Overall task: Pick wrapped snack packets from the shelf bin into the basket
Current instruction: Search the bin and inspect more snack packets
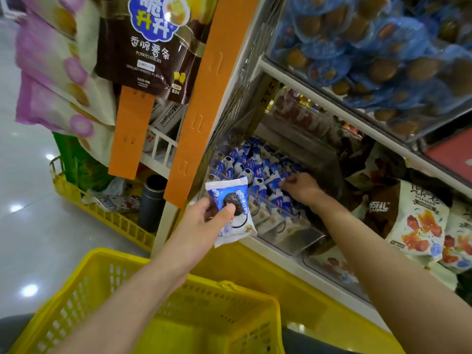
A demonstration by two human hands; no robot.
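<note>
All the fingers [228, 210] of the left hand [201, 222] pinch one blue packet [229, 190], held higher than the yellow basket [84, 272]. The right hand [302, 186] reaches into the shelf bin [288, 236], fingers curled on the packets [250, 166] there. I cannot tell if it grips one. More snack bags [419, 221] sit beside the bin.

We see the snack packet [227, 191] wrapped in thin plastic film, glossy and slightly crinkled, and the binned packets [255, 169] share that shiny film. The shelf bin [296, 237] looks like clear, smooth plastic. The basket [76, 290] is hard yellow plastic with perforated, semi-gloss walls. We read the floor [28, 226] as polished tile, the mesh panel [245, 80] as metal wire, and the potato-stick bag [150, 62] as glossy foil.
</note>
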